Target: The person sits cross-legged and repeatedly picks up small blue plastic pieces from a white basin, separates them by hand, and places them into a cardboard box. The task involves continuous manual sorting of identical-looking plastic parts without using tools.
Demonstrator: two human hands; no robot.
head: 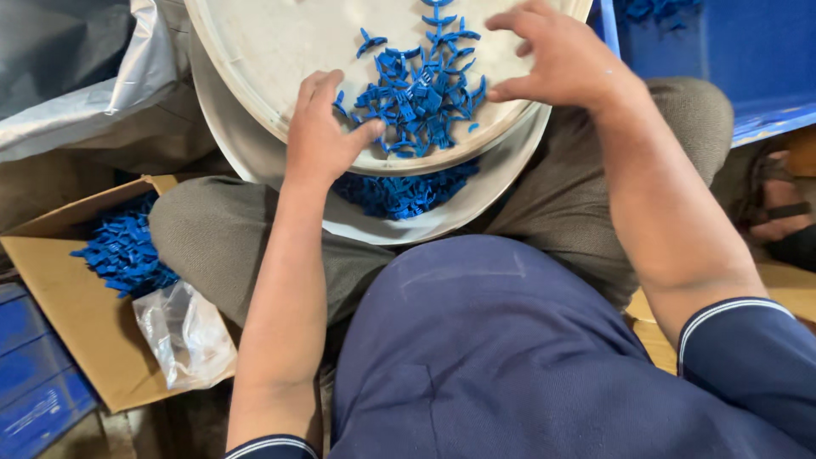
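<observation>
A round white tray [263, 59] rests tilted over my knees, with a pile of small blue plastic parts [421, 98] on its near half. My left hand [321, 132] lies on the tray's near rim, thumb stretched toward the pile, fingers apart. My right hand [557, 55] hovers at the pile's right edge, its fingers curled and spread, touching the parts; I cannot see any part held in it. Beneath the tray sits a second white basin [476, 195] holding more blue parts [399, 194].
A cardboard box [76, 314] at the left holds more blue parts [123, 251] and a clear plastic bag [187, 336]. Blue crates [739, 59] stand at the upper right and lower left. A grey plastic sheet [76, 76] lies upper left. Another person's sandalled foot [782, 212] is at the right.
</observation>
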